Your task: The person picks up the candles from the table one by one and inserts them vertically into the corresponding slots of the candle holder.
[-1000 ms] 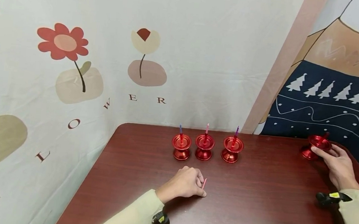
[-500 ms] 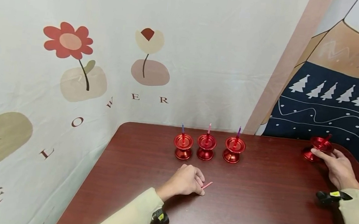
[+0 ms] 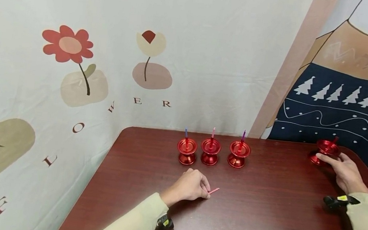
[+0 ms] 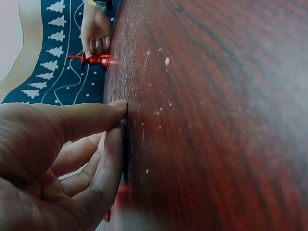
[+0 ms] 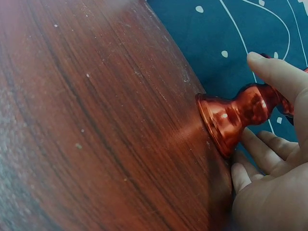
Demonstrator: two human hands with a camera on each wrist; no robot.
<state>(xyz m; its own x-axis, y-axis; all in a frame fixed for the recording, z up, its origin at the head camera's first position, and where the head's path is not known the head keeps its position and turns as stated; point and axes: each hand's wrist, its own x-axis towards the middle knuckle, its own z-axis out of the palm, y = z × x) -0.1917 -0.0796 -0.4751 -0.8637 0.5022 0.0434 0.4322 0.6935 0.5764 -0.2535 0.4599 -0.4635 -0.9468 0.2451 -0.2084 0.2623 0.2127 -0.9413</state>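
My left hand (image 3: 191,185) is low over the middle of the table, pinching a thin pink candle (image 3: 214,190) between thumb and fingertips. The candle slants toward the right, its lower end hidden by the fingers. At the far right, my right hand (image 3: 346,172) is curled round a shiny red metal candle holder (image 3: 327,146), thumb on one side and fingers on the other. That holder stands upright on the table, a bare red spike rising from its dish. The right wrist view shows its flared base (image 5: 221,125) on the tabletop.
Three more red holders line the back of the table, bearing a blue candle (image 3: 186,132), a pale pink candle (image 3: 213,133) and a purple candle (image 3: 243,135). The brown wooden table (image 3: 260,216) meets patterned cloth behind. Pink crumbs (image 4: 167,61) dot its surface.
The pink candle in my left hand has swung from nearly upright to slanting rightward. My right hand stays at its holder, its thumb slightly lower.
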